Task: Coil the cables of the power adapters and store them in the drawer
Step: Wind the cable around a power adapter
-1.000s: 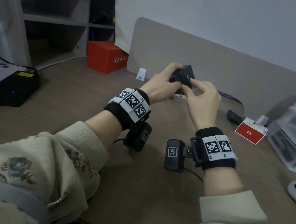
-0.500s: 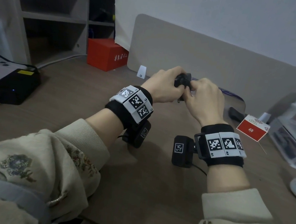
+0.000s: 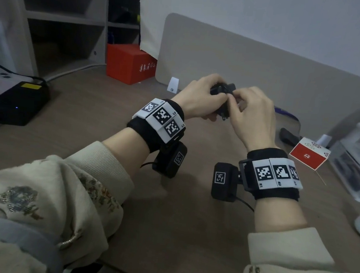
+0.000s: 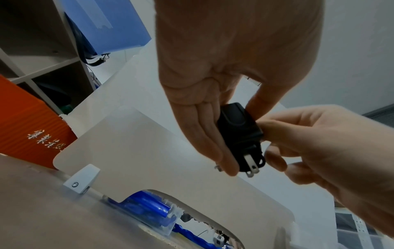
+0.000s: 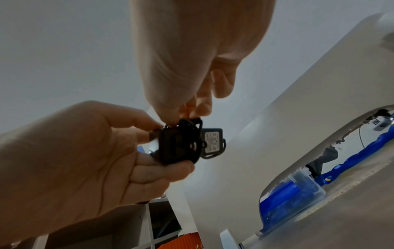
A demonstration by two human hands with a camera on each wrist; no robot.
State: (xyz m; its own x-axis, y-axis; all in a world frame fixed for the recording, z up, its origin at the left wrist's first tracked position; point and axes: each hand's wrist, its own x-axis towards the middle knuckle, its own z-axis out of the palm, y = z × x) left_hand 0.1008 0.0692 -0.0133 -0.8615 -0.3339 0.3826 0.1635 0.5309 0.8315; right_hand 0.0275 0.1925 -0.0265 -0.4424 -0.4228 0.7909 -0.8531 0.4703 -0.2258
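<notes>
— Power adapter (image 4: pixel 239 134): where is it held?
— Above the desk (image 3: pixel 89 110), gripped by the curled fingers of the left hand (image 3: pixel 200 98), prongs pointing down.
— And the cable (image 5: pixel 192 128)?
— Wound round the adapter; it is pinched at the top by the right hand (image 3: pixel 253 119).

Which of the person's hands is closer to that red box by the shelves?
Left. The left hand grips the adapter above the desk, on the side towards the red box. The right hand pinches the adapter from the far side.
</notes>
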